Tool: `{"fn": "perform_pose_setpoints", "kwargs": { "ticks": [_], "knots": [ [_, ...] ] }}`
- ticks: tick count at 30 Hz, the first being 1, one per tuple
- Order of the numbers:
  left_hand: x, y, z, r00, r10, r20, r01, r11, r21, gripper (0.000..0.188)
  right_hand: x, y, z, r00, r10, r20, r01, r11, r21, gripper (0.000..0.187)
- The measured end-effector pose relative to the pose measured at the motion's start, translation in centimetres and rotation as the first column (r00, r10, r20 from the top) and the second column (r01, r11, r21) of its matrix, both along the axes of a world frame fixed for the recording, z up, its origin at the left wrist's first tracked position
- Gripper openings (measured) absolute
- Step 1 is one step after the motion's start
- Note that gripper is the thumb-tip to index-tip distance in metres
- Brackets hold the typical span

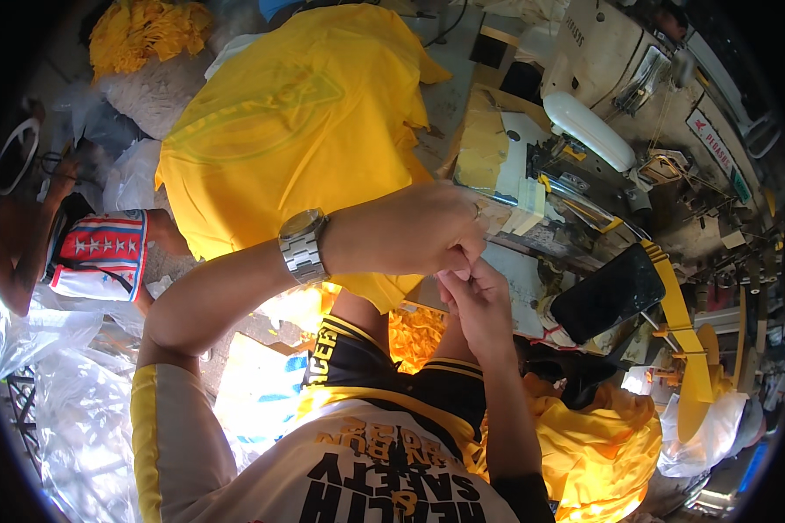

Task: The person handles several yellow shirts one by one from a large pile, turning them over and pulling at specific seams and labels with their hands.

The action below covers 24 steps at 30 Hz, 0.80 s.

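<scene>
My left hand [423, 228] is closed, with a metal-banded watch [303, 247] on its wrist. It hovers near the front of the sewing machine table. Just below it my right hand [481, 305] is closed too, thumb and fingers pinched together. The fingertips of both hands meet; anything between them is hidden or too small to make out. Behind my left forearm a large yellow cloth [279, 122] with a faint printed design lies spread out and hangs toward my lap.
An industrial sewing machine [663, 131] stands at the right. A black phone [608, 292] is propped in front of it, near a yellow strip [689, 349]. Yellow fabric [593, 444] is heaped at lower right. A person in patterned shorts [105, 253] is at the left, near clear plastic [78, 418].
</scene>
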State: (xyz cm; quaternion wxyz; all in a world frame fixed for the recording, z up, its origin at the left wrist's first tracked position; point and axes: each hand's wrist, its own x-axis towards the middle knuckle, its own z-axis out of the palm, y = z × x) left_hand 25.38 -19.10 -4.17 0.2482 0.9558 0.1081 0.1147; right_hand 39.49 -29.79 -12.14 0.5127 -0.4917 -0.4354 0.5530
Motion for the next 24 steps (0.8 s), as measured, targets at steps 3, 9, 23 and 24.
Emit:
{"fn": "perform_pose_setpoints", "kwargs": {
  "ticks": [3,9,23,24],
  "knots": [
    [-0.1,-0.2,1.4,0.994,-0.108,0.037,0.114,0.952,-0.283,0.009,0.5,-0.5,-0.4,0.999,-0.006,-0.046,0.011,0.995,0.095,0.012],
    [-2.9,0.4,-1.1,0.997,-0.068,0.026,0.073,0.915,-0.396,0.024,3.7,-2.2,-0.3,0.969,-0.231,0.084,0.226,0.972,0.066,0.013],
    [-0.9,1.1,6.5,0.901,0.072,0.429,-0.092,0.995,0.025,0.013,-10.5,4.8,-0.7,0.803,0.198,-0.562,-0.143,0.980,0.141,0.026],
    [-0.9,1.3,7.0,0.885,0.087,0.457,-0.107,0.994,0.017,0.013,-11.0,5.2,-0.3,0.751,0.189,-0.633,-0.133,0.982,0.136,0.020]
  ]
}}
